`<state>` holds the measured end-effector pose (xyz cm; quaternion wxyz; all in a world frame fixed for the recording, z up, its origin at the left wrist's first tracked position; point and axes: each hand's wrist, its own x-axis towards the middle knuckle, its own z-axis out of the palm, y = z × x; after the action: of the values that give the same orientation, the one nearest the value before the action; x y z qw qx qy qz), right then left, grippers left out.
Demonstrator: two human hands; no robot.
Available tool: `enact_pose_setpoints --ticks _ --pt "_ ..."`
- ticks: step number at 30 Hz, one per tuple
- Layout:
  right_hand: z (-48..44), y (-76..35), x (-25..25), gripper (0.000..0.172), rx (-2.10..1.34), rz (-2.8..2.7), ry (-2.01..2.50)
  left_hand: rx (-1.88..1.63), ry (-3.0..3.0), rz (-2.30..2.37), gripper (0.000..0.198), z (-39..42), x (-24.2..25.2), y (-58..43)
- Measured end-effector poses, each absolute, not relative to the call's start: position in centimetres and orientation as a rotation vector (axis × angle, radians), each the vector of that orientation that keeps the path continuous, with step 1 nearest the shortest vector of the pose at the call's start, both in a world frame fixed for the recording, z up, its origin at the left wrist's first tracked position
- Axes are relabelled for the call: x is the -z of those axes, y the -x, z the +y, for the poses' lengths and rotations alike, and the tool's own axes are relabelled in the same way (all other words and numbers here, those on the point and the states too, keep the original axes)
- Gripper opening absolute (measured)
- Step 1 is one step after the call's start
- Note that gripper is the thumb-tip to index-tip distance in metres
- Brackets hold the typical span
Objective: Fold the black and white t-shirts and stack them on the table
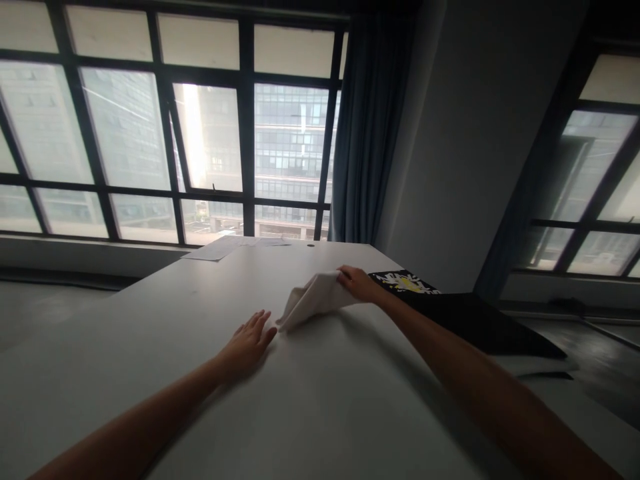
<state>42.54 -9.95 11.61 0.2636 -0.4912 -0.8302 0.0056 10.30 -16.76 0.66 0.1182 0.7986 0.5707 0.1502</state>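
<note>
A white cloth [315,298] hangs from my right hand [357,283], whose fingers pinch its upper right edge. The cloth is raised off the white table [240,427] on the right, and its left corner droops down to the tabletop. My left hand [249,343] lies low over the table just left of that corner, with fingers stretched out and nothing in them. Whether the left fingertips touch the cloth cannot be made out; a small gap seems to show.
Black fabric [480,320] with a white and yellow print lies along the table's right edge and hangs over it. Sheets of paper [215,249] rest at the far left end. Beyond stand windows [290,140], a blue curtain [363,127] and a pillar [440,167].
</note>
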Motion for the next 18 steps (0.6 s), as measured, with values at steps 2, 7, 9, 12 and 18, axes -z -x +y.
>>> enact_pose_setpoints --ticks 2,7,9,12,18 --pt "-7.0 -44.5 -14.4 0.031 0.063 -2.21 1.372 -0.335 -2.353 1.682 0.075 -17.0 -0.5 -10.5" --pt "-1.4 -49.7 -20.6 0.031 0.276 -2.089 1.655 -0.204 -2.422 1.682 0.071 -17.7 -1.1 -11.2" --pt "0.0 -51.7 -23.0 0.03 0.402 -2.001 1.792 -0.19 -2.419 1.683 0.07 -17.6 -1.1 -11.2" --pt "0.9 -54.5 -25.9 0.032 0.644 -1.826 1.88 -0.207 -2.422 1.676 0.068 -17.4 -0.8 -11.0" --pt "0.2 -61.0 -22.3 0.031 0.839 -1.988 1.859 -0.224 -2.417 1.662 0.068 -17.3 -0.7 -10.9"
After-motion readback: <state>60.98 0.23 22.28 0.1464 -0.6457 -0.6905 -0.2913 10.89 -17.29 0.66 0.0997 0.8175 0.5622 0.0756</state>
